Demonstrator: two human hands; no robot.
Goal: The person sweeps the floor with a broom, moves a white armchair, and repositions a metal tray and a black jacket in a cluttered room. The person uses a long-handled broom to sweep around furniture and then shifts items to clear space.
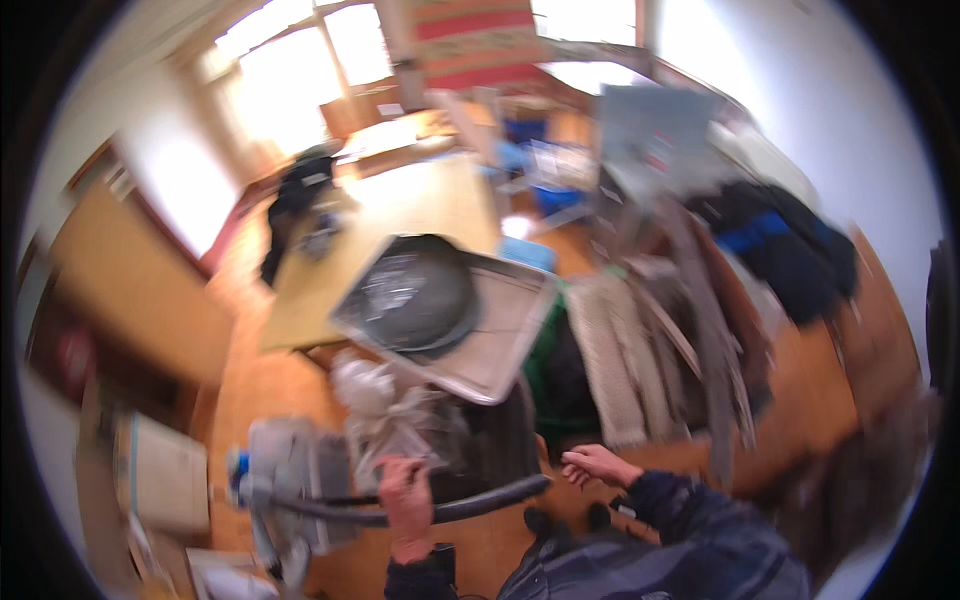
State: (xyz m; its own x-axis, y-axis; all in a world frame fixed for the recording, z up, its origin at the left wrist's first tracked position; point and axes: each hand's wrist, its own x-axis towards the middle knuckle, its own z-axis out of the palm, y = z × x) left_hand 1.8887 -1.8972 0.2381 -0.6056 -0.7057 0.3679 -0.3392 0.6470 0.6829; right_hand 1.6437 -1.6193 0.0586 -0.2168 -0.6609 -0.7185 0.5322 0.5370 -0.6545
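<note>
A dark curved tube point(495, 499) runs across in front of me, and my left hand point(407, 506) overlaps its middle with curled fingers. Blur hides whether that hand grips the tube or passes in front of it. To the right of the tube's free end is my right hand point(596, 463), its fingers curled in with nothing visible in them. The tube's left end meets a grey object with a blue part point(289, 465), too blurred to name. Beyond my hands, a round dark basin point(442, 300) rests on a pale rectangular tray point(499, 322).
White plastic bags point(367, 386) bunch below the tray. A long yellowish table point(427, 202) stretches behind it. At right are a rolled beige mat point(600, 360), long boards point(697, 315) and dark clothing point(795, 247). Cardboard point(165, 472) stands at left on the orange floor point(262, 390).
</note>
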